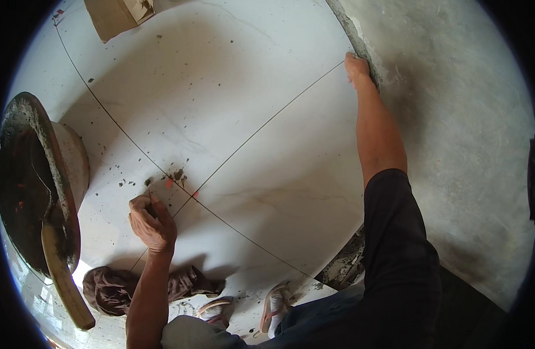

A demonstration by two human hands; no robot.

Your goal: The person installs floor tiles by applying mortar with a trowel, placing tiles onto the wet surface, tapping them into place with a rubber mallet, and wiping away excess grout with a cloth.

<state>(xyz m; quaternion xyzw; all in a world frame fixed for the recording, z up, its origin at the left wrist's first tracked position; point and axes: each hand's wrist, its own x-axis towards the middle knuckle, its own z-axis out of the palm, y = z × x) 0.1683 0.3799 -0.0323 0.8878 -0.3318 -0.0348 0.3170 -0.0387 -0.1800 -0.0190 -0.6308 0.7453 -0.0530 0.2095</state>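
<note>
My left hand (pixel 153 224) is closed, thumb and fingers pinched together just above the white floor tiles (pixel 279 134), left of where the dark joints cross. Something thin seems to stick up from the fingertips, too small to name. Far off to the right, my right hand (pixel 357 68) is curled closed at the end of a tile joint, against the tiles' outer edge. Whatever those fingers hold, if anything, is hidden. Small red tile spacers (pixel 195 194) and dark crumbs of mortar (pixel 177 174) lie around the crossing.
At left stands a bucket (pixel 75 157) of dark mortar, with a wooden-handled trowel (pixel 64 273) resting across its rim. A crumpled brown cloth (pixel 110 289) lies beside my left forearm. Cardboard (pixel 113 20) is at the far left. A grey wall (pixel 453 104) borders the tiles.
</note>
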